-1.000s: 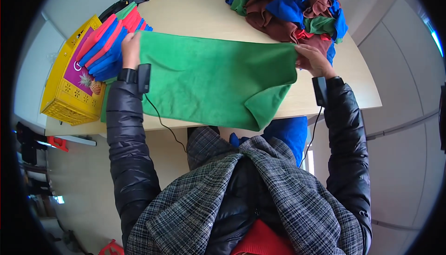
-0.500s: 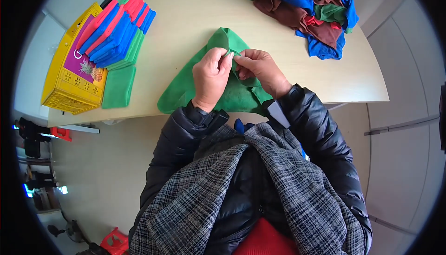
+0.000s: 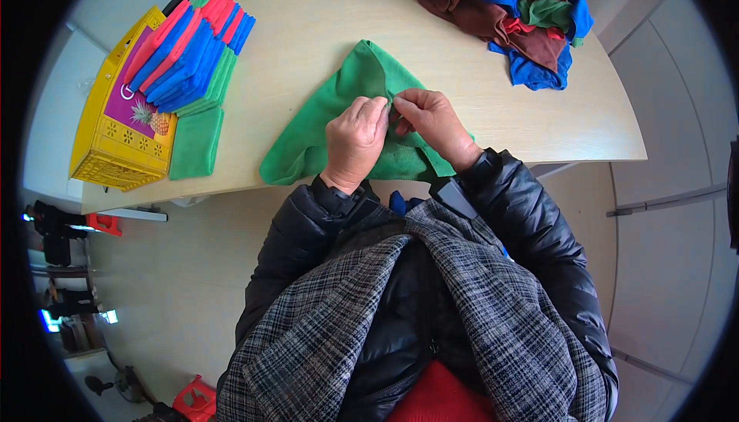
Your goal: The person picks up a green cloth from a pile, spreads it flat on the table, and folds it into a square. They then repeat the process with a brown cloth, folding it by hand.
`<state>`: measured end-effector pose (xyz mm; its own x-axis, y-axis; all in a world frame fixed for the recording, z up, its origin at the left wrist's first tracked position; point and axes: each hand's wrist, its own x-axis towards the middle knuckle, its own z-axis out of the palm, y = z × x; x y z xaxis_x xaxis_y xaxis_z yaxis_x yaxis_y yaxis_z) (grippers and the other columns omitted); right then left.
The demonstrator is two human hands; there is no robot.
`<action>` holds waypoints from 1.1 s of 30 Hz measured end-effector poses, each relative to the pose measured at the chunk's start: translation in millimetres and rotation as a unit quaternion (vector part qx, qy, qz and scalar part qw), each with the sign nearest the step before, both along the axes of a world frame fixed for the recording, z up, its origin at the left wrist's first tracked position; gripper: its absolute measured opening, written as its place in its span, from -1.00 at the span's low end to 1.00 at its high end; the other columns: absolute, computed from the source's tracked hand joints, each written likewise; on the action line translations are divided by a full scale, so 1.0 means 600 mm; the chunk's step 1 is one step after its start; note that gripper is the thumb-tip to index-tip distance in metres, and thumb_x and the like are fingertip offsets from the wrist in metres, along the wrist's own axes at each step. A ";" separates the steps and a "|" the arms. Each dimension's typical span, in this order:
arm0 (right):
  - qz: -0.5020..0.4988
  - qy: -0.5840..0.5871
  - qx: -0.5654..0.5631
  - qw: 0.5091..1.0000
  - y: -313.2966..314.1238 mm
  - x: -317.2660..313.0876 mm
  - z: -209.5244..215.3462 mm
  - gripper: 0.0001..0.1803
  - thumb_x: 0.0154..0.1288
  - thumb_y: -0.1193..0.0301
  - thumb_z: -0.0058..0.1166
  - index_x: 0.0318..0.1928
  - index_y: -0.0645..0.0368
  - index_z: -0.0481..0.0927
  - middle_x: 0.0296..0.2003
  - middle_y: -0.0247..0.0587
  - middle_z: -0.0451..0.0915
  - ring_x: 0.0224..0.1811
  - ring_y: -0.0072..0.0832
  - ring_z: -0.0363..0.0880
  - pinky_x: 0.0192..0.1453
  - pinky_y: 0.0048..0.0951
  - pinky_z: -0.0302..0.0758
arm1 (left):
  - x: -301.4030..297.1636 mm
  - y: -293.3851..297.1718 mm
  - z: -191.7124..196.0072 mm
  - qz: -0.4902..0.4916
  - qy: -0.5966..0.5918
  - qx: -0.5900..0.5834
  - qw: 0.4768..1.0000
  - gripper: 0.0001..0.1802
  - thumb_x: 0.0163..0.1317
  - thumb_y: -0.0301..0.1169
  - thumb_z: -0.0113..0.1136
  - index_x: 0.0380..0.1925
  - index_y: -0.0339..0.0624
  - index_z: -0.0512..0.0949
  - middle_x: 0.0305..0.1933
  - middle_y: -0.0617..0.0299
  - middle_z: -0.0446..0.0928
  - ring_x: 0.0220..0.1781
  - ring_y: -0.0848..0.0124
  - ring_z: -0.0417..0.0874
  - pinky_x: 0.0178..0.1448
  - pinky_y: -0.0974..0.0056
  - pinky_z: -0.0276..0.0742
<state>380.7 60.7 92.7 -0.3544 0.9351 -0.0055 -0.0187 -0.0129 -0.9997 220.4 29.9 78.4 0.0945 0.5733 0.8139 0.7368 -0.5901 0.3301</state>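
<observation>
A green cloth [image 3: 319, 122] lies loosely spread near the table's front edge, one corner pointing to the far side. My left hand [image 3: 356, 141] is closed, its thumb and fingers pinching the cloth's edge near the middle. Close beside it, my right hand [image 3: 433, 123] pinches the same edge, fingertips almost touching the left ones. A small part of the cloth between the fingertips is hidden by the hands. Both wrists rest low over the cloth's near side.
On the left of the table [image 3: 285, 30] stands a yellow basket [image 3: 119, 141] next to folded red, blue and green cloths [image 3: 185, 68]. One folded green cloth [image 3: 196, 143] lies in front of them. A loose heap of brown, blue, green and red cloths [image 3: 508, 14] sits at the far right.
Both hands have moved slightly toward me, still pinching the cloth's edge. The cloth's far corner now lies flatter and more spread out.
</observation>
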 end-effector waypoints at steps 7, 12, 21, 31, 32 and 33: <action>0.030 -0.031 0.003 0.999 -0.004 0.006 0.002 -0.76 0.49 0.31 0.10 -0.17 0.28 0.64 -0.38 -0.34 0.64 -0.42 -0.63 0.61 -0.26 -0.57 0.55 | 0.009 -0.006 -0.004 -0.023 -0.029 -0.064 0.997 -0.92 0.22 -0.52 0.27 -0.27 -0.21 0.60 -0.38 0.12 0.57 -0.40 0.15 0.65 -0.38 0.17 0.55; 0.009 0.026 -0.102 0.994 0.006 0.033 -0.036 -0.79 0.47 0.35 0.13 -0.19 0.28 0.63 -0.40 -0.36 0.63 -0.43 -0.65 0.60 -0.27 -0.57 0.55 | -0.016 0.030 0.017 -0.191 -0.126 -0.298 0.927 -0.86 0.36 -0.46 0.16 -0.26 -0.31 0.65 -0.43 0.26 0.59 -0.51 0.47 0.58 -0.40 0.34 0.50; 0.032 -0.074 0.034 0.996 -0.030 0.005 -0.077 -0.76 0.34 0.38 0.18 -0.16 0.35 0.64 -0.44 -0.21 0.68 -0.42 -0.57 0.65 -0.29 -0.45 0.58 | -0.124 0.382 -0.046 0.095 0.039 -0.318 0.942 -0.63 0.19 -0.11 0.31 -0.22 -0.21 0.70 -0.29 0.08 0.72 -0.28 0.21 0.75 -0.10 0.19 0.61; 0.030 -0.182 0.147 0.972 -0.046 0.016 -0.053 -0.76 0.25 0.38 0.18 -0.17 0.30 0.66 -0.38 0.09 0.67 -0.35 -0.11 0.70 -0.19 -0.26 0.60 | -0.065 0.503 -0.104 0.105 0.175 -0.408 0.890 -0.69 -0.02 -0.25 0.30 -0.38 -0.27 0.72 -0.29 -0.11 0.68 -0.20 -0.01 0.72 -0.07 0.03 0.62; 0.034 -0.191 0.145 0.970 -0.046 0.018 -0.051 -0.76 0.25 0.38 0.18 -0.17 0.29 0.66 -0.37 0.10 0.67 -0.33 -0.08 0.70 -0.18 -0.24 0.60 | -0.062 0.503 -0.112 0.097 0.165 -0.395 0.899 -0.72 -0.03 -0.28 0.29 -0.43 -0.29 0.71 -0.37 -0.11 0.67 -0.29 0.04 0.72 -0.14 0.04 0.62; 0.040 -0.198 0.144 0.969 -0.048 0.018 -0.047 -0.76 0.25 0.38 0.18 -0.16 0.29 0.66 -0.36 0.11 0.67 -0.31 -0.05 0.70 -0.17 -0.23 0.61 | -0.065 0.504 -0.116 0.092 0.154 -0.381 0.907 -0.75 -0.05 -0.31 0.28 -0.49 -0.30 0.70 -0.45 -0.10 0.65 -0.38 0.09 0.71 -0.21 0.05 0.61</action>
